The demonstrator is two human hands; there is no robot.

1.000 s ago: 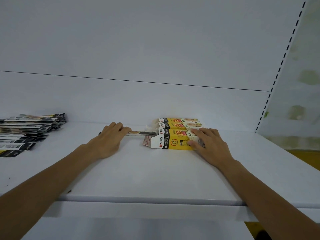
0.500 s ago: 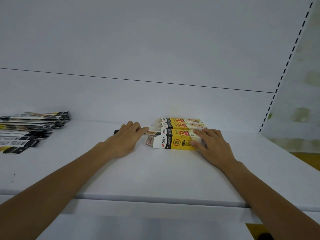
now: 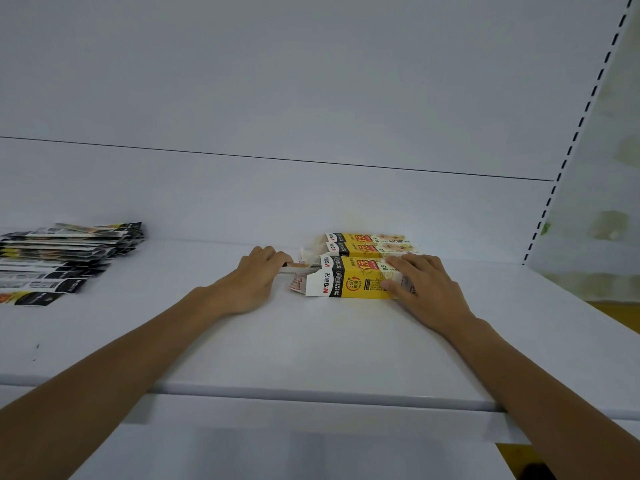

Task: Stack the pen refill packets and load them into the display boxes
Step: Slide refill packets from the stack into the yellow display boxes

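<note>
Fingers [image 3: 266, 253] of L hand [image 3: 252, 282] apparently pinch refill packets [image 3: 294, 269], lead ends at mouth of front display box [image 3: 349, 279] on shelf [image 3: 311, 348]. R hand [image 3: 427, 289] presses box flat, fingers straight. Risk: packets snag loose flap [image 3: 298, 283] and buckle.

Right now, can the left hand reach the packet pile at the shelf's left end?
Probably yes: only bare shelf lies between the left hand and the packet pile. But it holds packets at the mouth of the nearest display box, so it must release them first.
</note>
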